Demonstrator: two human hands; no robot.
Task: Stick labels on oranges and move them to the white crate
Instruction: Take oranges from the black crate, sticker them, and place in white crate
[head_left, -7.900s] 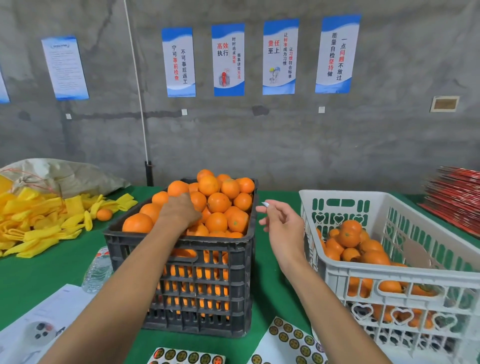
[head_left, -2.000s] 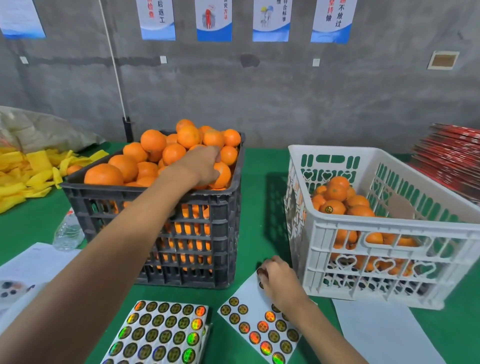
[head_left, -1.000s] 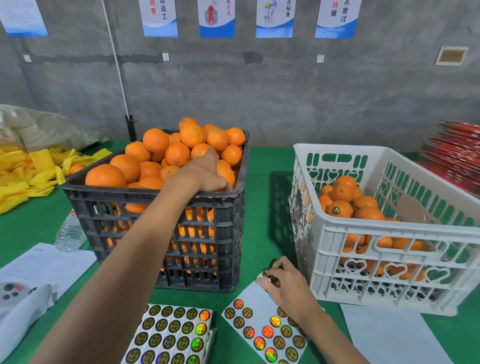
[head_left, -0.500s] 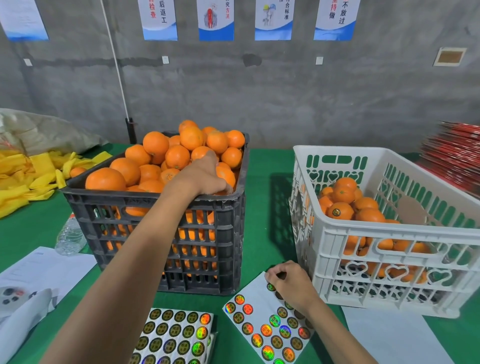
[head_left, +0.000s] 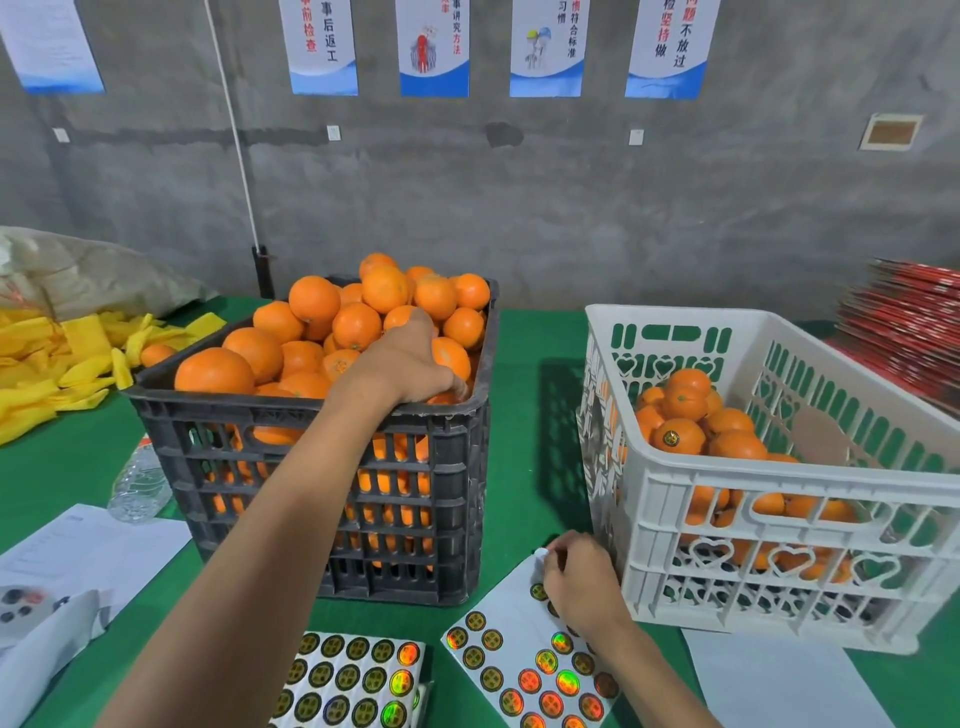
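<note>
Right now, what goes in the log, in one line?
left hand: grips orange in black crate | right hand: picking label off sticker sheet

Left fingers (head_left: 457, 387) hidden among oranges (head_left: 358, 325)

Left hand (head_left: 410, 366) grips orange (head_left: 451, 357) in black crate (head_left: 322, 470); right hand (head_left: 579, 579) pinches at label sheet (head_left: 524, 660).

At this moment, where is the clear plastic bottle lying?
In the head view, the clear plastic bottle lies on the green table at the left, next to the black crate's near-left corner, just beyond the white paper sheet.
</note>
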